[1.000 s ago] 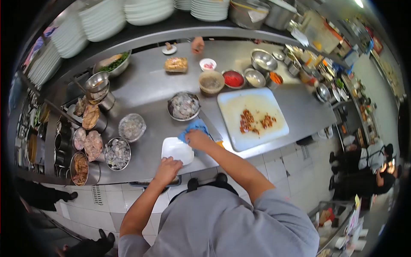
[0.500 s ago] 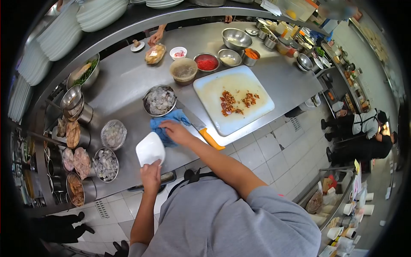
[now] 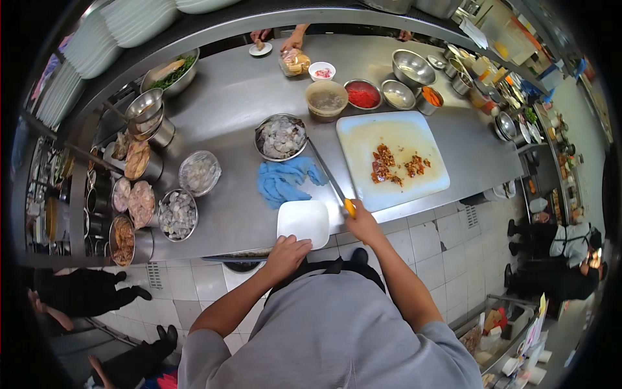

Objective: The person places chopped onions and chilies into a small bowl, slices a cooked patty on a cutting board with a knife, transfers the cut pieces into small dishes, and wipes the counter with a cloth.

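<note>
My left hand is closed on the near edge of a square white dish at the counter's front edge. In my right hand is the orange handle of a long knife, its blade lying between the cutting board and a metal bowl of raw seafood. A crumpled blue cloth lies just behind the dish. Chopped reddish-brown pieces rest in two small heaps on the white cutting board.
Behind the board stand a tub of liquid, a bowl of red food and an orange-filled container. Containers of raw meat line the left. Another person's hand touches a wrapped package across the counter.
My right hand has let go of the blue cloth and taken the knife handle. My left hand still holds the dish. The co-worker's hand now touches the package.
</note>
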